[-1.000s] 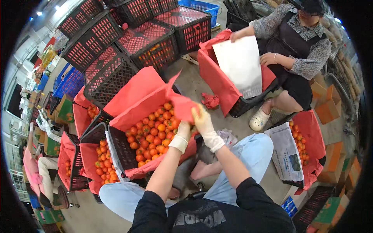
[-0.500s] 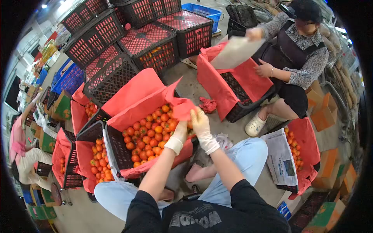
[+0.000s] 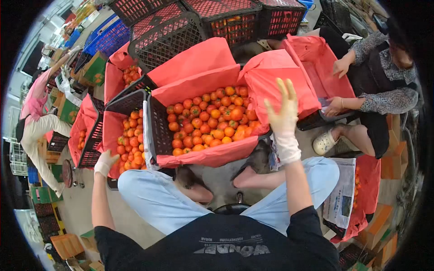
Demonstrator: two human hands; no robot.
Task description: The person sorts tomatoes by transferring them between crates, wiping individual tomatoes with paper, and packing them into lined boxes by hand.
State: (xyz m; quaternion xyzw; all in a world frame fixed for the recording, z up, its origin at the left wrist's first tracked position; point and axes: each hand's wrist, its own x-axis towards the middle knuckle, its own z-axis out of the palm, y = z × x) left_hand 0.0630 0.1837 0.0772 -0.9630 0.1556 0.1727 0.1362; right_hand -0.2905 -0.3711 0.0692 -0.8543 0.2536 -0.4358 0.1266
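Observation:
In the head view a black crate [image 3: 153, 124] lined with red paper [image 3: 212, 151] holds many orange-red tomatoes [image 3: 210, 119] in front of me. My right hand [image 3: 284, 110], in a pale glove, is raised over its right end. The fingers are spread, with nothing in them, near the red paper flap [image 3: 275, 81] folded there. My left hand [image 3: 106, 163], gloved too, is at the near left rim of a second crate of tomatoes [image 3: 131, 142], beside its red lining. Its fingers reach toward the tomatoes; their tips are partly unclear.
Stacked black crates [image 3: 169, 43] stand behind. A co-worker [image 3: 384, 67] sits at right with hands at a red-lined crate [image 3: 323, 65]. Newspaper [image 3: 341, 189] covers part of a tomato crate at lower right. Another person [image 3: 40, 117] stands far left.
My hands have parted from the red paper at the crate's right corner, the left moving to the left crate. The view has shifted. The co-worker's pale sheet is no longer visible raised.

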